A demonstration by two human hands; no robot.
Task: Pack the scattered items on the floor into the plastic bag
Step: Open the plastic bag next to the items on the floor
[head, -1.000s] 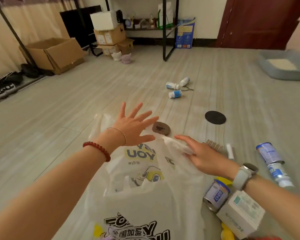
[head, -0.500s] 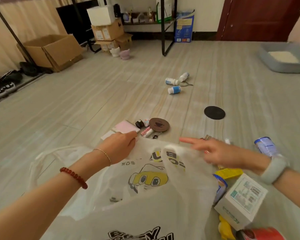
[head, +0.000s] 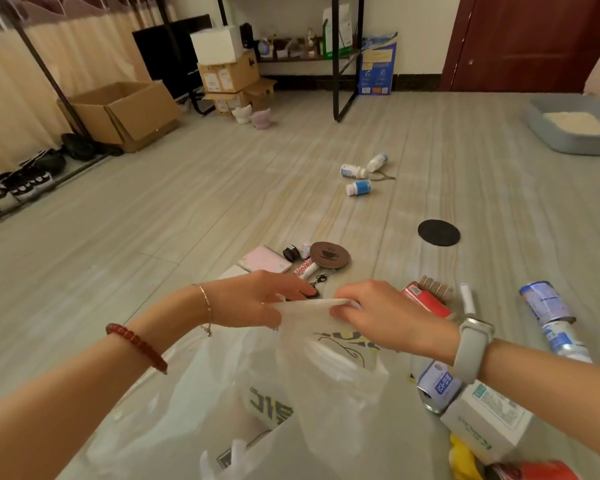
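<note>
A translucent white plastic bag (head: 291,403) with printed lettering lies in front of me. My left hand (head: 253,299) and my right hand (head: 378,313) both pinch its far rim, close together. Beyond the rim lie a pink notebook (head: 265,259), a brown round coaster (head: 329,254), a small black jar (head: 291,252) and a keychain (head: 317,284). To the right lie a red can (head: 426,301), a blue-labelled can (head: 544,301), another can (head: 437,386) and a white box (head: 489,420). Farther off lie three small white bottles (head: 359,178) and a black disc (head: 439,232).
An open cardboard box (head: 122,112) and stacked cartons (head: 229,74) stand at the back left, shoes (head: 21,185) along the left wall. A black metal rack (head: 343,57) stands at the back, a grey litter tray (head: 575,126) at the right, a dark red door (head: 534,39) behind.
My left hand came down from open in the air to the bag's rim. Both hands drew together on the rim, and the bag pulled back, uncovering the notebook and small items.
</note>
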